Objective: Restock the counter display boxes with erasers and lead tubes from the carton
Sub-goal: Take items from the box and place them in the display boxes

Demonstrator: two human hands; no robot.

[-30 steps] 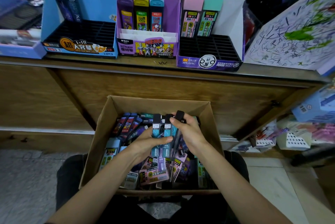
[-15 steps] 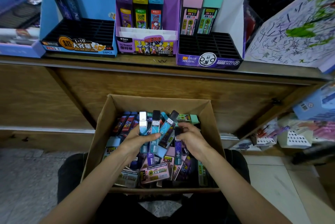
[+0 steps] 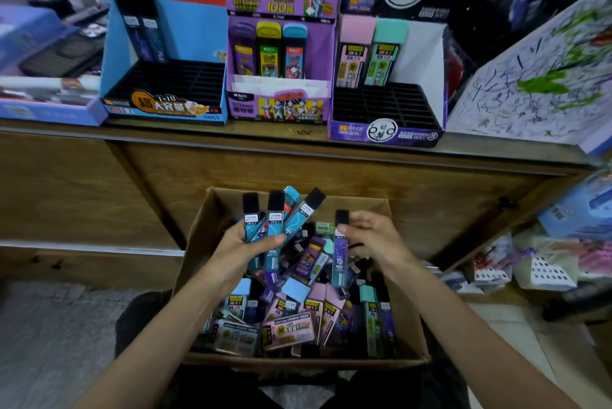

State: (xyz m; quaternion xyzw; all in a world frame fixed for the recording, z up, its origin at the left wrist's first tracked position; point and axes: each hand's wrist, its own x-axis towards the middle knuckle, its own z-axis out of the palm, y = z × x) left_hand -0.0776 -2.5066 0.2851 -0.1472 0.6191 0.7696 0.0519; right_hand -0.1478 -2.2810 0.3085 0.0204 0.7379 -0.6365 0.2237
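Observation:
A brown carton (image 3: 198, 243) on my lap is full of mixed lead tubes and flat packs. My left hand (image 3: 240, 243) grips a fanned bunch of teal lead tubes (image 3: 275, 223) with black caps above the carton. My right hand (image 3: 374, 236) pinches one purple-teal lead tube (image 3: 340, 259) near its black cap, lifted upright. On the counter stand three display boxes: a blue one (image 3: 165, 90) at left, a purple one (image 3: 281, 84) in the middle, and a white-purple one (image 3: 384, 110) at right with many bare slots.
The wooden counter (image 3: 298, 163) rises right behind the carton. A scribbled white board (image 3: 536, 87) leans at the right of the counter. Packaged goods (image 3: 530, 269) crowd the lower right shelf, and a blue tray (image 3: 43, 77) sits far left.
My left hand has risen with the bunch of teal tubes. My right hand has pulled a single purple-teal tube up out of the pile. The view has tilted down.

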